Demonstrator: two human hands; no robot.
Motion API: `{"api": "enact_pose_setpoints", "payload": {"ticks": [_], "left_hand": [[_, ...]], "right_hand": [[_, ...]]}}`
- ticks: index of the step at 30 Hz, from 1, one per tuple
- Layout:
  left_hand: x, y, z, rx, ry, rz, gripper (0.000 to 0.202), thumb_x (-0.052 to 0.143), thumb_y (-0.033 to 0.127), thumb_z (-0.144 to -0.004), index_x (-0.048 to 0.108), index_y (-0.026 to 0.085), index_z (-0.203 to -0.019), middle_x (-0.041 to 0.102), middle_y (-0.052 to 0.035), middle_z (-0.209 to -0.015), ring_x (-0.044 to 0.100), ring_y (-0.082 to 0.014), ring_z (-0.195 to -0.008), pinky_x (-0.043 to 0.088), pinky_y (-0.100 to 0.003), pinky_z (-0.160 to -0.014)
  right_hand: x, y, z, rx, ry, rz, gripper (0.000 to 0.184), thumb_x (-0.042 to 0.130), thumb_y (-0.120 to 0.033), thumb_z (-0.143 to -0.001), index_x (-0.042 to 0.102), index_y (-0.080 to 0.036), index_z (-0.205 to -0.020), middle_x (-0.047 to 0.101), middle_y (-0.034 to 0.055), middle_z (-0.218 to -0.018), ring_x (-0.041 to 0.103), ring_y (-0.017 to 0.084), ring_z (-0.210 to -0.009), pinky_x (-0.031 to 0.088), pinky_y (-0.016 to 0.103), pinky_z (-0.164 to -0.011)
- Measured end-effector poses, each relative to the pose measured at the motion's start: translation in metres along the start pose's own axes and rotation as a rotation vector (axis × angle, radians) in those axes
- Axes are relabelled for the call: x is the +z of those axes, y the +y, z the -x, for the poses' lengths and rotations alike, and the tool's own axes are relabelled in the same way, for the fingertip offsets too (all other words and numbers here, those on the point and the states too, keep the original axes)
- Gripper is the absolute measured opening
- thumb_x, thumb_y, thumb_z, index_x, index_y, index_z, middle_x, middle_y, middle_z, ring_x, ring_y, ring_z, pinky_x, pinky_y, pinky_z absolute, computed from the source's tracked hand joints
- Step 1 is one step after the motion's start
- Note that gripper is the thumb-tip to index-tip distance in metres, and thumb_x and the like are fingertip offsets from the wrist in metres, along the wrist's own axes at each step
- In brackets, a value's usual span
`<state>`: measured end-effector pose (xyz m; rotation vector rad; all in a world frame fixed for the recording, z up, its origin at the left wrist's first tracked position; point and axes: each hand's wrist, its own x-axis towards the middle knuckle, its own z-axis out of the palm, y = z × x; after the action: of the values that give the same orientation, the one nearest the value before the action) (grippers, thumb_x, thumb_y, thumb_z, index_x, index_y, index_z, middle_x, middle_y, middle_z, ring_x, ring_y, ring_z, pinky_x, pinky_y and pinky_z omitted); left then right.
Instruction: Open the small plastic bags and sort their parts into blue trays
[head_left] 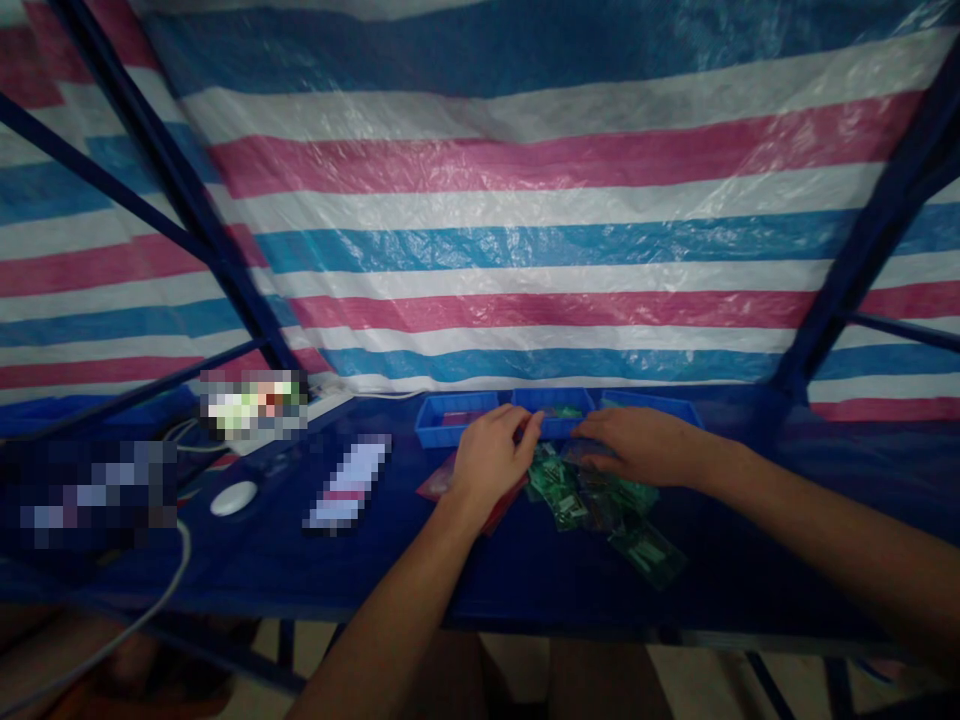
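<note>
My left hand (pixel 491 452) reaches over the dark blue table (pixel 525 570), fingers curled, its tips at the edge of a pile of small green packets (pixel 592 505). Whether it grips one is hidden. Under it lies a red flat packet (pixel 439 482). My right hand (pixel 637 445) rests palm down on the top of the green pile, fingers stretched toward the left hand. Three blue trays stand just behind the hands: left (pixel 450 415), middle (pixel 551 405), right (pixel 660 405).
A striped blue, pink and white tarp (pixel 525 200) hangs close behind the table on dark poles. A white round object (pixel 233 497) with a cable lies at the left, beside several blurred items. The table's front edge runs below my forearms.
</note>
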<state>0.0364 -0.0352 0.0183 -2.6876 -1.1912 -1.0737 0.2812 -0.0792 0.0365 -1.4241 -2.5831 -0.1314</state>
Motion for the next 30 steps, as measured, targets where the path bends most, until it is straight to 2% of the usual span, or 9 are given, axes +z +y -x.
{"api": "enact_pose_setpoints", "payload": {"ticks": [5, 10, 13, 16, 18, 21, 23, 25, 30], "left_hand": [[0.004, -0.002, 0.001, 0.016, 0.007, 0.034, 0.041, 0.045, 0.044, -0.109, 0.069, 0.020, -0.087, 0.071, -0.0048, -0.085, 0.068, -0.0192, -0.080, 0.048, -0.031, -0.076], [0.008, -0.005, 0.002, 0.021, 0.021, 0.110, 0.035, 0.050, 0.041, -0.108, 0.071, 0.020, -0.088, 0.072, -0.0055, -0.088, 0.070, -0.0206, -0.085, 0.053, -0.033, -0.081], [0.009, -0.004, 0.001, 0.050, 0.072, 0.200, 0.024, 0.055, 0.037, -0.105, 0.072, 0.020, -0.112, 0.074, -0.0089, -0.109, 0.070, -0.0235, -0.103, 0.055, -0.037, -0.093], [0.010, -0.003, 0.000, 0.069, 0.097, 0.329, 0.041, 0.063, 0.034, -0.101, 0.059, 0.021, -0.141, 0.069, -0.0115, -0.134, 0.068, -0.0251, -0.117, 0.055, -0.040, -0.102], [0.012, -0.003, -0.001, 0.074, 0.045, 0.398, 0.043, 0.064, 0.030, -0.101, 0.057, 0.022, -0.143, 0.073, -0.0090, -0.129, 0.072, -0.0237, -0.112, 0.056, -0.039, -0.100], [0.015, -0.006, -0.001, 0.073, -0.028, 0.453, 0.035, 0.060, 0.021, -0.101, 0.061, 0.023, -0.136, 0.079, -0.0043, -0.111, 0.075, -0.0217, -0.103, 0.057, -0.036, -0.097], [0.016, -0.006, -0.001, 0.062, -0.032, 0.472, 0.036, 0.060, 0.019, -0.100, 0.060, 0.023, -0.136, 0.079, -0.0035, -0.108, 0.076, -0.0209, -0.100, 0.058, -0.035, -0.095], [0.018, -0.005, 0.000, 0.061, -0.038, 0.490, 0.039, 0.062, 0.019, -0.099, 0.058, 0.023, -0.137, 0.079, -0.0028, -0.105, 0.076, -0.0195, -0.095, 0.058, -0.033, -0.089], [0.019, 0.000, 0.001, 0.073, -0.044, 0.512, 0.051, 0.067, 0.014, -0.091, 0.054, 0.022, -0.139, 0.076, -0.0009, -0.095, 0.072, -0.0167, -0.084, 0.058, -0.029, -0.082]], "right_hand": [[0.019, -0.009, 0.002, 0.015, 0.007, -0.001, 0.021, 0.063, -0.020, -0.095, 0.078, -0.027, -0.107, 0.080, 0.0076, -0.102, 0.075, 0.025, -0.095, 0.053, 0.031, -0.080], [0.023, -0.004, -0.009, 0.006, 0.090, -0.026, 0.025, 0.067, -0.006, -0.086, 0.076, -0.028, -0.091, 0.080, 0.0057, -0.088, 0.075, 0.026, -0.082, 0.050, 0.031, -0.071], [0.014, -0.002, -0.017, -0.012, 0.199, -0.134, 0.022, 0.064, -0.012, -0.091, 0.077, -0.028, -0.100, 0.081, 0.0057, -0.095, 0.076, 0.027, -0.088, 0.053, 0.034, -0.078], [0.010, -0.003, -0.023, 0.044, 0.413, -0.381, 0.020, 0.061, -0.024, -0.098, 0.075, -0.027, -0.112, 0.080, 0.0061, -0.105, 0.076, 0.026, -0.092, 0.057, 0.039, -0.083], [0.017, -0.005, -0.024, 0.095, 0.530, -0.562, 0.020, 0.064, -0.032, -0.098, 0.074, -0.026, -0.114, 0.080, 0.0062, -0.105, 0.076, 0.026, -0.090, 0.059, 0.040, -0.082], [0.039, -0.007, -0.022, 0.142, 0.600, -0.761, 0.024, 0.068, -0.039, -0.096, 0.073, -0.026, -0.115, 0.079, 0.0066, -0.104, 0.076, 0.025, -0.091, 0.061, 0.042, -0.084], [0.053, -0.008, -0.018, 0.165, 0.575, -0.923, 0.033, 0.072, -0.041, -0.094, 0.070, -0.025, -0.123, 0.078, 0.0070, -0.107, 0.076, 0.024, -0.093, 0.062, 0.041, -0.085], [0.063, -0.008, -0.014, 0.169, 0.536, -1.027, 0.037, 0.076, -0.041, -0.091, 0.069, -0.024, -0.123, 0.078, 0.0070, -0.106, 0.075, 0.024, -0.096, 0.062, 0.040, -0.087], [0.068, -0.011, -0.013, 0.191, 0.506, -1.126, 0.036, 0.079, -0.039, -0.087, 0.068, -0.023, -0.117, 0.075, 0.0050, -0.100, 0.073, 0.020, -0.088, 0.061, 0.034, -0.079]]}}
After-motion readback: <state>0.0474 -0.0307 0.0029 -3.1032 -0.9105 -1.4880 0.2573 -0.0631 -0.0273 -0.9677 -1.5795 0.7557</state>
